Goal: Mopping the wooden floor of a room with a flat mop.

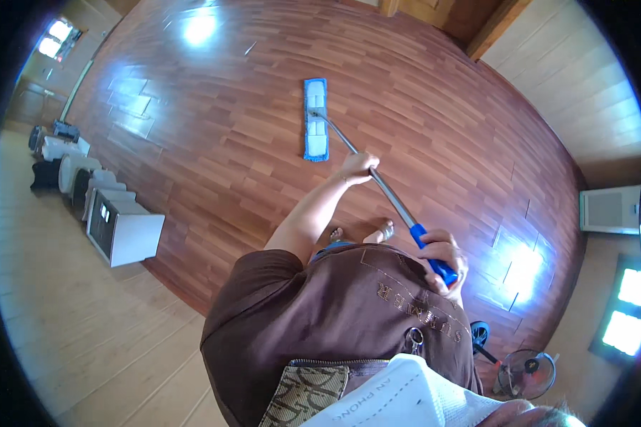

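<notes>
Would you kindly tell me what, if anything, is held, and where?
A flat mop: left hand on the metal pole, right hand on the blue grip.

The mop (392,196) slants, its blue head (316,132) flat on the floor (228,142).

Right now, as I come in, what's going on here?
A person in a brown shirt is holding a flat mop with both hands. The left hand grips the metal pole farther down, while the right hand is wrapped around the blue grip at the top end. The mop's blue-edged head rests on the brown wood-look floor, ahead of the feet. A white box-shaped unit stands off to the left.
</notes>
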Demonstrator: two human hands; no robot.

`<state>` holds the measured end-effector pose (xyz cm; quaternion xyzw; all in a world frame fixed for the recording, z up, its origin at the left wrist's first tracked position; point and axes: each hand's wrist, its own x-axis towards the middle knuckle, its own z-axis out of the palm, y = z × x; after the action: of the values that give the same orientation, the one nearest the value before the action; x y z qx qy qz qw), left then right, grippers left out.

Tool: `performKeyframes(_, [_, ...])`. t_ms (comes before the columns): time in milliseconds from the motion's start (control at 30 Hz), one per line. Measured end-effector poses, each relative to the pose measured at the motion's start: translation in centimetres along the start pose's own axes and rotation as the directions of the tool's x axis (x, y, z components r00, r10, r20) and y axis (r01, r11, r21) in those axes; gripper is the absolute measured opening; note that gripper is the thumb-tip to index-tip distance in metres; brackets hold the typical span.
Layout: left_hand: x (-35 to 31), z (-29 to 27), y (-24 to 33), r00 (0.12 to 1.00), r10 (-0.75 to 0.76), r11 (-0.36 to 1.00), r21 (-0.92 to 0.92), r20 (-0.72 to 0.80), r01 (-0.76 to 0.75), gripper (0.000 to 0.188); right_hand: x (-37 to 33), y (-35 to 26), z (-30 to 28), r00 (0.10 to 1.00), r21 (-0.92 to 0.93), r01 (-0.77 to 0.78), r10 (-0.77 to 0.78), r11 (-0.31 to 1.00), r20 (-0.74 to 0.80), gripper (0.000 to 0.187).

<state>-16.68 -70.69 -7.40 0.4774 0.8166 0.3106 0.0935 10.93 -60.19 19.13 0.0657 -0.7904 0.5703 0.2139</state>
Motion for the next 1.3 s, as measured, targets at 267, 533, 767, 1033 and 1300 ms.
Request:
performKeyframes(267, [-8.9, -3.9, -3.2, 0.946, -0.229, 0.965, 0.072, -0.229, 0.251, 0.033, 3.3, 3.2, 1.4, 0.932, 0.208, 0.064, -0.133, 0.976, 0.337, 0.020])
performKeyframes(533, [-17.8, -4.1, -4.9, 0.840, -0.386, 0.918, -0.072, -0.382, 0.389, 0.036, 7.8, 4.7, 2.1, 0.815, 0.388, -0.119, -0.134, 0.914, 0.564, 0.011])
performKeyframes(767, [-20.1, -3.1, -1.3, 0.721, -0.564, 0.788, -0.001, -0.402, 0.616, 0.021, 11.3, 7.9, -0.2, 0.717, 0.480, -0.240, -0.179, 0.844, 0.674, 0.016])
performKeyframes(1033, [-18.4, -1.6, 0.1, 0.578, -0.652, 0.709, -0.125, -0.491, 0.694, 0.025, 15.5, 10.6, -3.3, 0.649, 0.411, -0.324, -0.116, 0.852, 0.752, 0.016])
performKeyframes(1300, [-7.4, -2.2, -1.6, 0.768, -0.468, 0.878, -0.130, -0.437, 0.461, 0.030, 17.2, 9.1, -9.6, 0.856, 0.440, -0.168, -0.090, 0.882, 0.509, 0.005])
